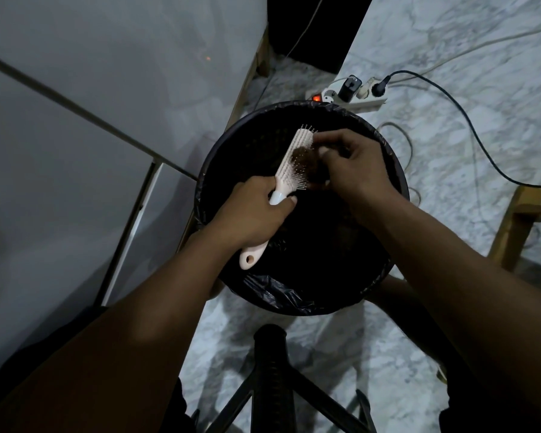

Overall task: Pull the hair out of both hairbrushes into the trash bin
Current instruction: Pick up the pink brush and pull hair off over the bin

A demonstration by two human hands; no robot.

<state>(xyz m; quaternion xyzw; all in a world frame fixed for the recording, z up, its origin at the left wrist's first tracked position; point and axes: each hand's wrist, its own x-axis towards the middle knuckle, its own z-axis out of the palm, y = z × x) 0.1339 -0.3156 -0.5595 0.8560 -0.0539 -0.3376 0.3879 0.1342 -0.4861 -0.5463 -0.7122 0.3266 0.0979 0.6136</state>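
Your left hand [250,214] is closed around the handle of the pale pink hairbrush [289,170], held over the open mouth of the trash bin [294,303], its head pointing toward 1 o'clock. A brown clump of hair [305,162] sits in the bristles. Your right hand [359,170], at 3 o'clock of the brush head, pinches at that clump with its fingertips. A power strip [350,96] lies on the floor at the bin's 12 o'clock.
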